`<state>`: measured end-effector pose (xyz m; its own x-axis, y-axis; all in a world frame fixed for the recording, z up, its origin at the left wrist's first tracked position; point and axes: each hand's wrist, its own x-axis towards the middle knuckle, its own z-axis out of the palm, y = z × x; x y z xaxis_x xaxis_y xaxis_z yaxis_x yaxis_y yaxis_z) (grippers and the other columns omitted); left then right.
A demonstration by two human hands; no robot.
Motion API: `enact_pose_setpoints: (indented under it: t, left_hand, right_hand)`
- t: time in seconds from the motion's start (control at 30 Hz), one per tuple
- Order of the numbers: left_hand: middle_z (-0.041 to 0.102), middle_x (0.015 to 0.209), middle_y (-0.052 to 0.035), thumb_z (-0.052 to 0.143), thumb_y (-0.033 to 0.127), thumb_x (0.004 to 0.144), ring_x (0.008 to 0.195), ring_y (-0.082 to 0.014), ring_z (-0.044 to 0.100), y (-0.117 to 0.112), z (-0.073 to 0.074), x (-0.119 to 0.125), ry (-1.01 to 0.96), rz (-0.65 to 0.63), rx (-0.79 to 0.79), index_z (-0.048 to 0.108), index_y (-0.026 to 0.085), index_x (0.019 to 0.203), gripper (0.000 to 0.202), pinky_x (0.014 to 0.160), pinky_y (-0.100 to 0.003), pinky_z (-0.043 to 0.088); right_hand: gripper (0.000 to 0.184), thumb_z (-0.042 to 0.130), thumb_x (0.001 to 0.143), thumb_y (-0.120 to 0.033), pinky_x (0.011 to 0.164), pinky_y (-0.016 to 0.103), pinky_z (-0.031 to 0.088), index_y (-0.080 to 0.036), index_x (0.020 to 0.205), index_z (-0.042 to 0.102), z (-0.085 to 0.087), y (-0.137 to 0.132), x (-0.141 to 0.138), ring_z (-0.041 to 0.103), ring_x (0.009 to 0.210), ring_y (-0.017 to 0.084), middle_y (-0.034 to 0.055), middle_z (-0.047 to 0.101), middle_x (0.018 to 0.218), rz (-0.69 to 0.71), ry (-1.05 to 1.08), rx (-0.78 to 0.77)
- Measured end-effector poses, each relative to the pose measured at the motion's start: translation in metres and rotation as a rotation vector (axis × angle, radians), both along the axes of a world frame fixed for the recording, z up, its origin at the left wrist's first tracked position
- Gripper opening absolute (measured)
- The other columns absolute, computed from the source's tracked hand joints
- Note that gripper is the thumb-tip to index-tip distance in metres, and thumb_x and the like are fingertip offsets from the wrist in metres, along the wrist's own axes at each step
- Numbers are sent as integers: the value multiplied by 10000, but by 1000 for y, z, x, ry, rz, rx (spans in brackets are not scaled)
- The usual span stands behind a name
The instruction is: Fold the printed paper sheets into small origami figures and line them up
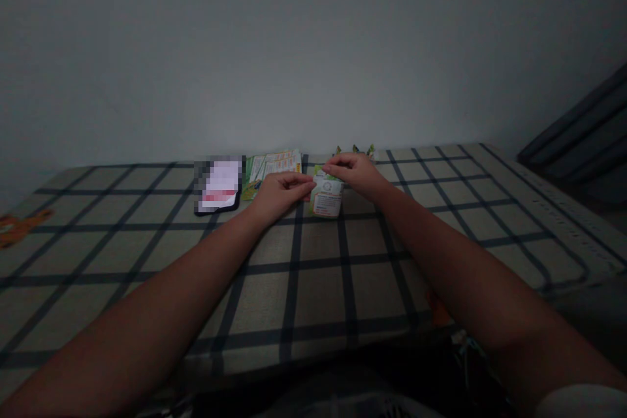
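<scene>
A small green-and-white printed packet (327, 201) with lines of text is held upright just above the checked cloth. My left hand (283, 194) pinches its left edge between thumb and fingers. Bent over its top, my right hand (356, 173) grips the green upper edge with the fingertips. Whether the packet is a folded carton or a pouch I cannot tell. Behind my left hand lies a spread of similar green-and-white printed pieces (274, 163). Several small colourful items (355, 149) show partly behind my right hand.
A phone (220, 183) with a lit, pixelated screen is left of the printed pieces. The checked cloth (318, 294) covers the surface up to the pale wall (313, 52). An orange patch (22, 227) is at far left, dark striped fabric (582, 124) at right.
</scene>
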<state>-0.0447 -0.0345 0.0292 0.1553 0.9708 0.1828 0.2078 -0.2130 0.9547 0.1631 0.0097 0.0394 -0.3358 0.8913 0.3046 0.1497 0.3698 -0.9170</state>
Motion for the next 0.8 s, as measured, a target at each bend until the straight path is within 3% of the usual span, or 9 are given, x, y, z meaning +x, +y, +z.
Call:
enact_pose_setpoints:
  t: [0.37,0.57,0.7,0.8]
  left_hand:
    - [713,668,-33,809,405,710,567,-133,629,-1,1,1,-28,2,-36,758,152,881,309,613,-282,547]
    - [690,634,-18,799,422,703,544,-123,598,0,1,0,47,-74,-7,751,166,821,286,573,-256,500]
    - [663,603,-4,773,456,719,539,-124,579,1,-1,0,97,-42,51,723,177,764,287,549,-245,463]
    - [664,620,-6,762,482,725,554,-127,578,3,-3,-2,100,0,94,709,179,754,309,549,-244,451]
  right_hand:
    - [303,735,758,-447,680,280,457,-150,817,731,2,-2,1,596,737,146,40,701,798,13,-27,42]
    - [286,740,759,-442,682,281,471,-159,806,737,1,-1,1,607,743,151,43,716,803,14,-24,66]
    - [294,762,739,-446,681,272,491,-162,805,726,0,-2,-1,620,763,153,43,720,817,11,20,25]
    - [344,758,748,-476,624,246,497,-173,906,720,0,-3,-3,616,757,144,39,718,862,-5,74,-45]
